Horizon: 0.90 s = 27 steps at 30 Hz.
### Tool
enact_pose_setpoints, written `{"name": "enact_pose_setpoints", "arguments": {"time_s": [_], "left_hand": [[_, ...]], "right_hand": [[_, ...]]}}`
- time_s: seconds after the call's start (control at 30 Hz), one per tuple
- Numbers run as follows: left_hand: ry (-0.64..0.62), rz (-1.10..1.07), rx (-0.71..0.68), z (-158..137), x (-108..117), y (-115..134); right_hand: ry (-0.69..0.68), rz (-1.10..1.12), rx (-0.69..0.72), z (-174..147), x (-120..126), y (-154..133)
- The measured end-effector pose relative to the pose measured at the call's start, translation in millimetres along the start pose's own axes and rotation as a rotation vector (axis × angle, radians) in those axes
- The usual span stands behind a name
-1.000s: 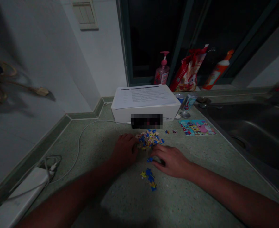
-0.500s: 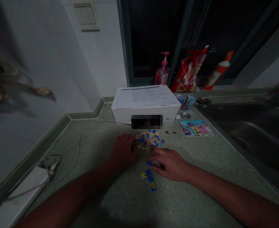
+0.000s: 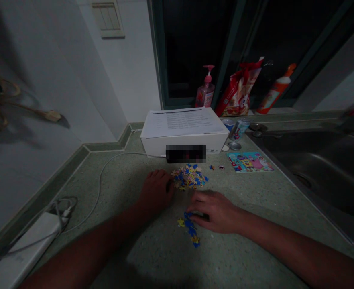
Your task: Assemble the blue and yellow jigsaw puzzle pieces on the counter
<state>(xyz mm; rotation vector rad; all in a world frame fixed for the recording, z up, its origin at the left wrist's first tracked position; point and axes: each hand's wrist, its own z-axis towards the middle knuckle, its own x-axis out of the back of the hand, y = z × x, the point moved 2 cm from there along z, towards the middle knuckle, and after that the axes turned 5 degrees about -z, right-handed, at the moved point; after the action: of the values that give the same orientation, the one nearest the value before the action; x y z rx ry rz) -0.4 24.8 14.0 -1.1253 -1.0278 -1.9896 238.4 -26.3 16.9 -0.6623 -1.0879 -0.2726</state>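
Thumb and forefinger of my right hand are closed on a blue puzzle piece, at the upper end of a short strip of joined blue and yellow puzzle pieces. Whether it is locked into the strip I cannot tell. A loose yellow puzzle piece lies just left of the strip. My left hand rests on the counter at the left edge of a pile of mixed puzzle pieces. Its fingers are loosely bent, thumb apart, with nothing visible in them.
Behind the pile stands a white box with a printed sheet on top. A colourful picture card and two stray pieces lie to the right, near the sink. A white cable runs left to a power strip.
My right hand has moved slightly toward me, bringing the blue piece down against the strip's upper end. The strip has shifted slightly nearer. My left hand has stayed in place.
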Motion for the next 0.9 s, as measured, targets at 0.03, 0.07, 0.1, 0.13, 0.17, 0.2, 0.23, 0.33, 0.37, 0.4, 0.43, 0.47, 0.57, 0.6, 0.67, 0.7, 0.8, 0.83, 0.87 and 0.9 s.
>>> {"name": "enact_pose_setpoints", "arguments": {"time_s": [0.03, 0.07, 0.1, 0.13, 0.17, 0.2, 0.23, 0.33, 0.37, 0.4, 0.43, 0.47, 0.57, 0.6, 0.67, 0.7, 0.8, 0.83, 0.87, 0.9], "left_hand": [[0.000, 0.005, -0.003, 0.1, 0.2, 0.0], [0.002, 0.010, -0.005, 0.4, 0.6, -0.1], [0.005, 0.013, -0.006, 0.8, 1.1, -0.5], [0.010, 0.015, -0.007, 1.3, 1.5, -1.1], [0.015, 0.017, -0.006, 2.0, 1.9, -2.0], [0.018, 0.018, -0.003, 2.8, 2.1, -3.0], [0.019, 0.019, 0.002, 3.6, 2.1, -4.3], [0.035, 0.021, 0.020, 5.4, 2.0, -7.6], [0.051, 0.017, 0.013, 5.5, 2.1, -7.9], [0.073, 0.009, -0.007, 5.2, 2.3, -7.5], [0.104, -0.002, -0.042, 4.5, 2.7, -6.4], [0.138, -0.016, -0.088, 3.5, 3.3, -4.5], [0.230, -0.057, -0.256, -0.7, 4.9, 4.7], [0.251, -0.068, -0.309, -2.2, 5.5, 8.4], [0.279, -0.088, -0.403, -4.8, 6.8, 15.6], [0.283, -0.096, -0.444, -5.8, 7.4, 18.7], [0.296, -0.117, -0.534, -7.8, 9.1, 24.4], [0.305, -0.127, -0.553, -8.2, 9.6, 25.1], [0.312, -0.134, -0.569, -8.5, 10.0, 25.3], [0.320, -0.140, -0.584, -8.8, 10.4, 25.3]], "right_hand": [[-0.004, 0.002, 0.003, 0.3, 0.1, -0.4], [-0.008, 0.004, 0.004, 0.6, 0.3, -0.9], [-0.013, 0.009, 0.004, 1.0, 0.5, -1.3], [-0.016, 0.014, 0.002, 1.2, 0.8, -1.5], [-0.019, 0.017, -0.005, 1.4, 1.1, -1.5], [-0.024, 0.022, -0.010, 1.6, 1.1, -1.2], [-0.029, 0.029, -0.016, 1.7, 1.0, -0.5], [-0.012, 0.055, -0.047, 2.0, -0.4, 4.0], [0.004, 0.058, -0.066, 2.1, -1.0, 6.1], [0.027, 0.057, -0.091, 2.3, -1.4, 8.5], [0.054, 0.055, -0.123, 2.5, -1.6, 10.8], [0.082, 0.055, -0.152, 2.9, -1.6, 12.7], [0.150, 0.080, -0.236, 4.5, -0.7, 16.2], [0.159, 0.090, -0.261, 5.3, -0.4, 16.5], [0.160, 0.102, -0.297, 6.9, -0.3, 16.1], [0.156, 0.107, -0.306, 7.7, -0.5, 15.6], [0.147, 0.134, -0.299, 9.7, -1.5, 14.1], [0.145, 0.149, -0.292, 10.1, -1.8, 13.8], [0.141, 0.164, -0.289, 10.4, -2.0, 13.7], [0.135, 0.180, -0.285, 10.7, -2.2, 13.7]]}}
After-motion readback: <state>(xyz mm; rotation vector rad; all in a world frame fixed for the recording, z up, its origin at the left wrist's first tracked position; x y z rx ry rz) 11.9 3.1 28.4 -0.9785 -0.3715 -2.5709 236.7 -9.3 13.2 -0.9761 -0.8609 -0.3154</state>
